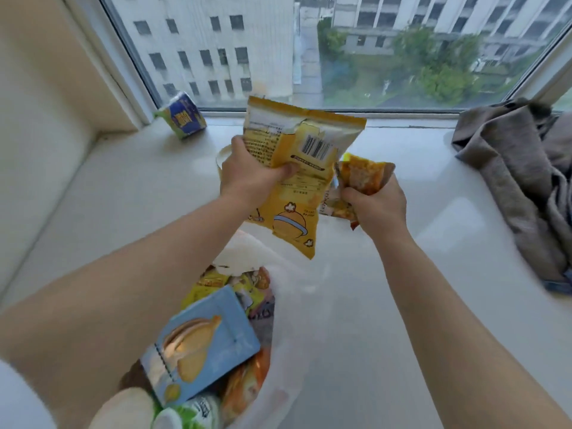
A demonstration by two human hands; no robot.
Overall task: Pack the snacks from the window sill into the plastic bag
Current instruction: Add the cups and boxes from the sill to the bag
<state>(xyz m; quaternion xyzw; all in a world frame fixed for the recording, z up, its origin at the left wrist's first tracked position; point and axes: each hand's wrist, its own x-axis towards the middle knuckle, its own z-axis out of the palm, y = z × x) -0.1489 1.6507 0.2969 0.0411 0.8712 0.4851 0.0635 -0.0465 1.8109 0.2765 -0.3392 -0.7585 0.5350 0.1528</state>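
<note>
My left hand grips a large yellow popcorn bag, held up above the white window sill. Just to its right, my right hand holds a small orange snack packet. Below both, a translucent white plastic bag lies open on the sill. Inside it are several snacks, among them a light blue cookie box and yellow and orange packets. A blue and green snack pack rests in the sill's far left corner. Behind the popcorn bag a pale round tub peeks out, mostly hidden.
A heap of grey-brown clothing covers the right end of the sill. The window pane runs along the far edge, with buildings and trees outside. A cream wall closes off the left side.
</note>
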